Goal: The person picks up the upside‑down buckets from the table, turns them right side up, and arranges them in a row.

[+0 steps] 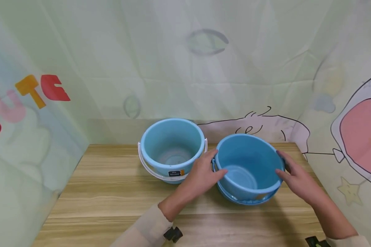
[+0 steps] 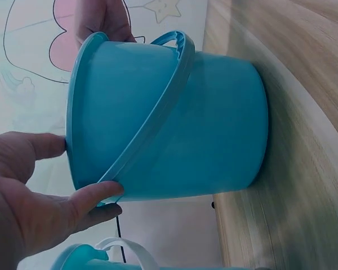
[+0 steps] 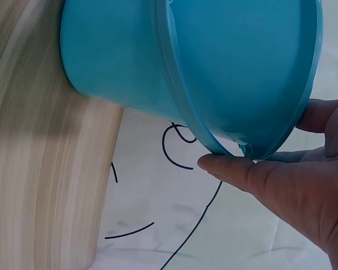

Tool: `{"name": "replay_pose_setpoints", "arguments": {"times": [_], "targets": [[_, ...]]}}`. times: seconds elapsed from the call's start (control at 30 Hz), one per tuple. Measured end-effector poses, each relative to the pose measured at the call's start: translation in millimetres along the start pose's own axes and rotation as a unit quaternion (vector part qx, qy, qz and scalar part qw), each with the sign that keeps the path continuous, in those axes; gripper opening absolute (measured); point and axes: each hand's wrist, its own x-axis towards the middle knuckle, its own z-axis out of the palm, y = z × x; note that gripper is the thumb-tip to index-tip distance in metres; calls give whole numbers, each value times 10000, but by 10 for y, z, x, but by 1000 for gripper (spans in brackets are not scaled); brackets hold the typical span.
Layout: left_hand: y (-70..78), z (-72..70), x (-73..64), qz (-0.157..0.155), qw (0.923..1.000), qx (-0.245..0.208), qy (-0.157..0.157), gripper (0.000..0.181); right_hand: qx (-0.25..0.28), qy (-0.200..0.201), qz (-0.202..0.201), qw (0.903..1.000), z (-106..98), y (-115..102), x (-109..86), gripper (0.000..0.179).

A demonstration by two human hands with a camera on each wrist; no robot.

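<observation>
A darker blue bucket [image 1: 247, 164] is at the right of the table, its mouth up and its inside bare. My left hand [image 1: 202, 173] grips its left rim, thumb at the rim and fingers outside by the handle joint. On the other side, my right hand [image 1: 298, 180] holds the right rim between thumb and fingers. The bucket's blue handle [image 2: 152, 121] hangs slanted down the near wall in the left wrist view. Just left of my left hand stands a lighter blue bucket [image 1: 173, 137] with a white handle [image 1: 146, 166] lowered across its front.
Both buckets are on a wood-grain table [image 1: 111, 192], toward its back edge. A pale printed curtain [image 1: 160, 68] hangs close behind and along both sides. The lighter bucket carries a small dark label [image 1: 174, 173] on its front.
</observation>
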Motion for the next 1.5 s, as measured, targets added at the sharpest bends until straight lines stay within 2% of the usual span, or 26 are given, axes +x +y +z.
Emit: {"name": "replay_pose_setpoints", "arguments": {"times": [0.13,0.37,0.7,1.1,1.37,1.5], "targets": [[2,12,38,-113,9999,-6,84,70,131,-55,-33,9999,0,-8,60,70],[0,24,112,-51,9997,-40,241,68,292,-128,-104,9994,-34,-17,166,71],[3,28,228,-56,9995,-46,307,67,378,-175,-114,9991,-93,-15,302,71],[52,72,433,-161,9989,-58,446,57,581,-154,-171,9980,-162,31,471,71],[82,84,533,-258,9986,-121,446,60,697,-188,7,9974,-171,23,563,73],[113,100,572,-383,9984,16,423,62,754,-169,88,9970,-169,20,574,72]]}}
